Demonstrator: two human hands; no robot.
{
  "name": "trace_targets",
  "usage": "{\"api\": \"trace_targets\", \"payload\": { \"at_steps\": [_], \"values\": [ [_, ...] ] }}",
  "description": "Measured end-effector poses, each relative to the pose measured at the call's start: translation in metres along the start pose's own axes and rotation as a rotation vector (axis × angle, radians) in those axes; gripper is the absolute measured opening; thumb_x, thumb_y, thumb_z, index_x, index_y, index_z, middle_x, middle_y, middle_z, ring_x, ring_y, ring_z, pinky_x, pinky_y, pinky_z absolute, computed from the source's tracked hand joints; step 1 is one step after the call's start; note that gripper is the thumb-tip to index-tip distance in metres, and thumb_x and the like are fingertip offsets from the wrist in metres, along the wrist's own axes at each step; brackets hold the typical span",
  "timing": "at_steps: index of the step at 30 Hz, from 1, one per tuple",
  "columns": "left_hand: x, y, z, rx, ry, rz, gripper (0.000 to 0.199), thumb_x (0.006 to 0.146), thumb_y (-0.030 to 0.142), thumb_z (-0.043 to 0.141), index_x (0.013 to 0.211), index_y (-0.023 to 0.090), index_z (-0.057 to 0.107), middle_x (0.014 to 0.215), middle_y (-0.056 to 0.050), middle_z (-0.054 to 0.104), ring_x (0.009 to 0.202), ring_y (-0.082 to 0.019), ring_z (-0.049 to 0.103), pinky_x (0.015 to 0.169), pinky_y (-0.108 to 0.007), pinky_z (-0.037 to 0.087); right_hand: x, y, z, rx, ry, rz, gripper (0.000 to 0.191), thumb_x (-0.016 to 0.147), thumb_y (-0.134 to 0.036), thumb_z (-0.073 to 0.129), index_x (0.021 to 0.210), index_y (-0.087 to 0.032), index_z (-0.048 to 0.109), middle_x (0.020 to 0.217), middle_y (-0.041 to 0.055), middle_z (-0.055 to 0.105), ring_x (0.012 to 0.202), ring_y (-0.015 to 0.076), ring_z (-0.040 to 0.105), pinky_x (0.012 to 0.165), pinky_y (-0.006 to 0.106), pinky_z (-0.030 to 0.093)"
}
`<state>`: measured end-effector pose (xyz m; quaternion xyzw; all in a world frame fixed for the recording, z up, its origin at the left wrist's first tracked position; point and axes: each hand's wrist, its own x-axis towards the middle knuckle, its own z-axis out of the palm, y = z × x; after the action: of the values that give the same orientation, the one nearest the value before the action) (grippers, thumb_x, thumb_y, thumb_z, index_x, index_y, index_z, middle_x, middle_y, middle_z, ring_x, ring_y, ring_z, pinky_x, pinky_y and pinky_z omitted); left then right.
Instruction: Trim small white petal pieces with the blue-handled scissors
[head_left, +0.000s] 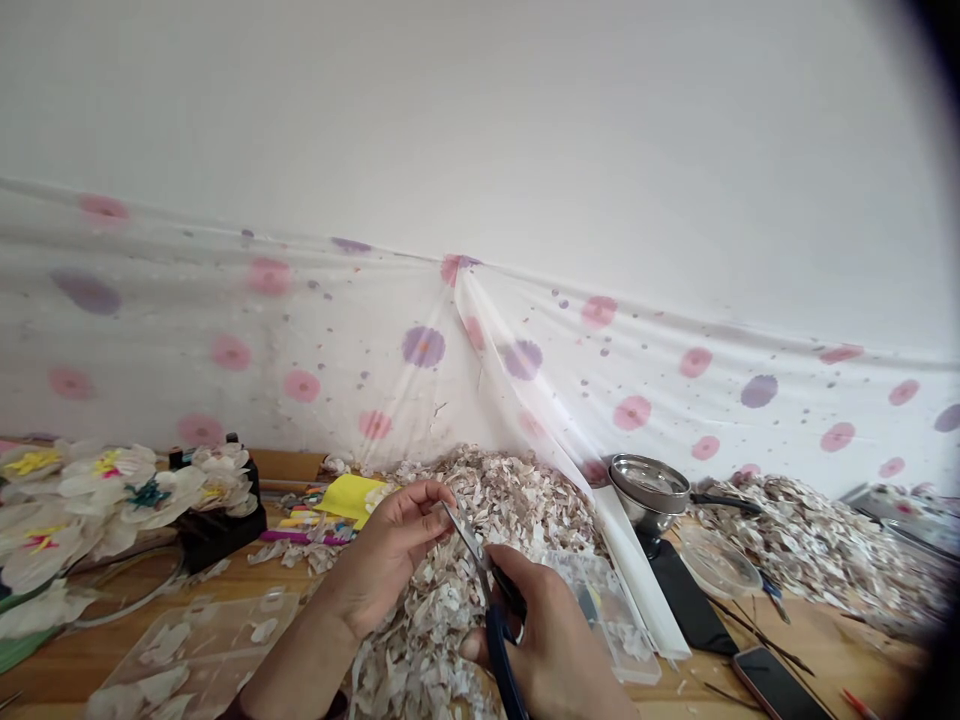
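Note:
My right hand point(555, 630) grips a pair of scissors point(498, 650) by the dark blue handles. Their metal blades point up and away, and the tips reach the fingertips of my left hand point(397, 540). Thumb and forefinger of that hand are pinched together; what sits between them is too small or hidden to make out. Below and behind both hands spreads a large heap of thin whitish-brown flakes point(510, 490), some of them curled. Whether the blades touch anything held cannot be seen.
Pale handmade flowers point(112, 470) stand at left, near a clear plastic tray point(202, 640). Markers and a yellow sheet point(351, 497) lie behind. On the right are a compartment box point(637, 640), a metal strainer point(651, 478), a phone point(776, 685) and another flake heap point(810, 540).

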<state>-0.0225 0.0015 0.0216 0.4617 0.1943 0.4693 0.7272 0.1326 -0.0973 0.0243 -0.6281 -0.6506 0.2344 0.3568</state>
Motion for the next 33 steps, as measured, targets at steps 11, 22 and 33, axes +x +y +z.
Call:
{"api": "trace_targets", "payload": {
  "at_steps": [11,22,33],
  "values": [
    [-0.0014,0.0024,-0.0017,0.053,-0.018,-0.020,0.027,0.058,0.030,0.089,0.072,0.018,0.069,0.068,0.003,0.061,0.069,-0.012,0.050,0.069,-0.023,0.038,-0.0008,0.0037,-0.0016,0.136,-0.055,-0.035,0.013,0.070,-0.020,0.066,0.072,-0.020,0.054,0.059,-0.0079,0.041,0.057,0.0109,0.036,0.051,0.023,0.023],
    [0.0005,0.0026,-0.0046,0.092,-0.028,-0.033,0.024,0.060,0.028,0.087,0.073,0.017,0.070,0.072,0.001,0.063,0.074,-0.014,0.052,0.074,-0.025,0.039,-0.0038,0.0069,-0.0008,0.241,-0.085,-0.019,0.010,0.073,-0.021,0.067,0.081,-0.020,0.061,0.063,-0.0068,0.046,0.063,0.0116,0.037,0.054,0.020,0.028],
    [0.0008,0.0005,-0.0079,0.098,-0.046,-0.027,0.021,0.064,0.027,0.085,0.075,0.017,0.070,0.074,0.000,0.063,0.075,-0.014,0.053,0.074,-0.025,0.040,-0.0020,0.0033,-0.0020,0.260,-0.100,-0.037,0.010,0.072,-0.017,0.065,0.081,-0.020,0.062,0.063,-0.0067,0.047,0.063,0.0119,0.038,0.055,0.019,0.030]
  ]
}}
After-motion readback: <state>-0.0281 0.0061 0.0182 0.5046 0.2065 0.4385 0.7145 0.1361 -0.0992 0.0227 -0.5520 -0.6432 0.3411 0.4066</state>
